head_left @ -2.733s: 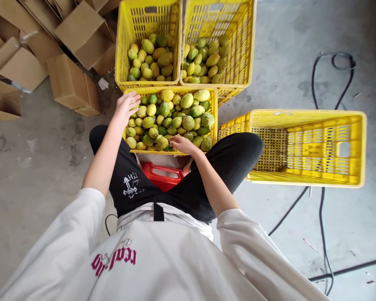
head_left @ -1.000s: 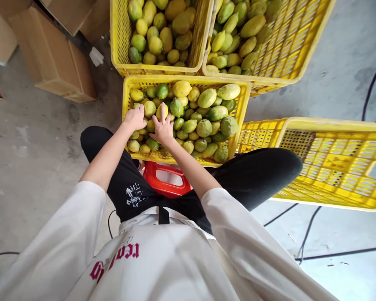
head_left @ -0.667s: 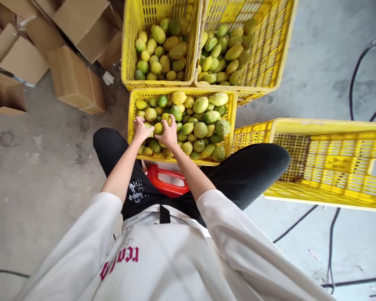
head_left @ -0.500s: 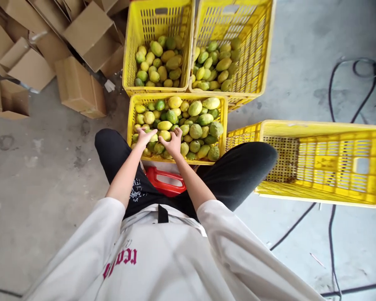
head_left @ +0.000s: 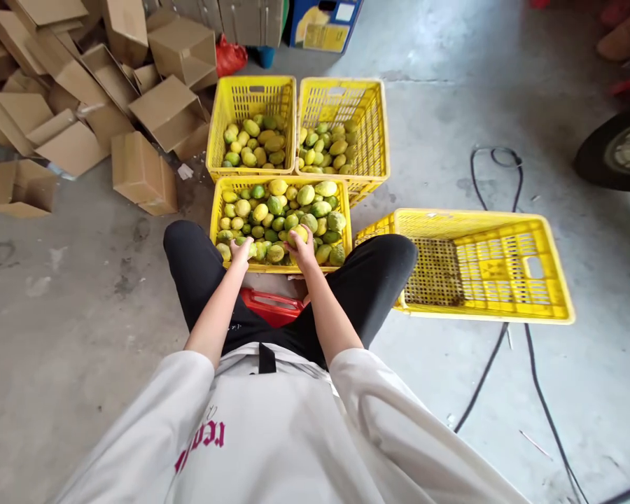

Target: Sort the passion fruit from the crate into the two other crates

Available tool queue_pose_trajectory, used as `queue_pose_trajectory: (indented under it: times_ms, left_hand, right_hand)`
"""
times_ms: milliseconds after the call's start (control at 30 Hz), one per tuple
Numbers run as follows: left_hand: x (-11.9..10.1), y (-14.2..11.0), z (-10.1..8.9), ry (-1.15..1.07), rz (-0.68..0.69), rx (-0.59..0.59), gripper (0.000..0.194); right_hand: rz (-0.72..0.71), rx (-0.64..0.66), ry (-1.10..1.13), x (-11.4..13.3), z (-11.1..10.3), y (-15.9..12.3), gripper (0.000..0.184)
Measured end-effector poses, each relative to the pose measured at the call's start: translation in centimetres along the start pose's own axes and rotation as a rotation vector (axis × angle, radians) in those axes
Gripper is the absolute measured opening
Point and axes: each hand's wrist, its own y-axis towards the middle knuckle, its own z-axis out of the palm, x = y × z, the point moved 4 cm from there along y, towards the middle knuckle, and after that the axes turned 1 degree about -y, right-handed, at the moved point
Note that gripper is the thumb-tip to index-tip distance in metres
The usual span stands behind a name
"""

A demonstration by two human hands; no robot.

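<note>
A yellow crate [head_left: 348, 231] full of yellow and green lemons stands between my knees. My right hand [head_left: 305, 253] is closed around a yellow lemon [head_left: 298, 234], lifted over the fruit at the crate's near side. At the near left part of the same crate, my left hand [head_left: 240, 252] curls round a greenish-yellow lemon [head_left: 253, 250], partly hidden by the fingers. Larger, rough green fruits lie on the right side of the pile.
Behind stand two more yellow crates [head_left: 252, 170] [head_left: 382, 133] partly filled with lemons. An empty yellow crate [head_left: 504, 313] lies tipped at right. Cardboard boxes [head_left: 141, 171] heap up at left. A red stool [head_left: 273, 306] is under me; a black cable [head_left: 543, 399] crosses the floor.
My right hand has picked up a yellow lemon from the pile. My left hand has closed and shifted slightly nearer to me. The view has tilted up, showing more floor beyond.
</note>
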Motion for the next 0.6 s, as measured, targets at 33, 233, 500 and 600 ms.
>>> queue_pose_trajectory:
  times_ms: [33, 233, 500, 600]
  left_hand:
    - [0.1, -0.5, 0.0, -0.017, -0.028, -0.048, 0.038]
    - [-0.5, -4.5, 0.7, -0.039, -0.044, -0.025, 0.023]
    - [-2.5, -9.3, 1.1, -0.149, 0.028, 0.332, 0.025]
    - [-2.8, -10.0, 0.8, -0.134, 0.021, 0.329, 0.033]
  right_hand:
    - [0.003, 0.031, 0.021, 0.6, 0.2, -0.4, 0.049]
    - [-0.009, 0.205, 0.111, 3.8, 1.9, -3.5, 0.033]
    - [-0.025, 0.363, 0.23, 6.5, 4.5, -9.6, 0.02]
    - [0.005, 0.323, 0.284, 6.1, 4.6, -10.8, 0.022]
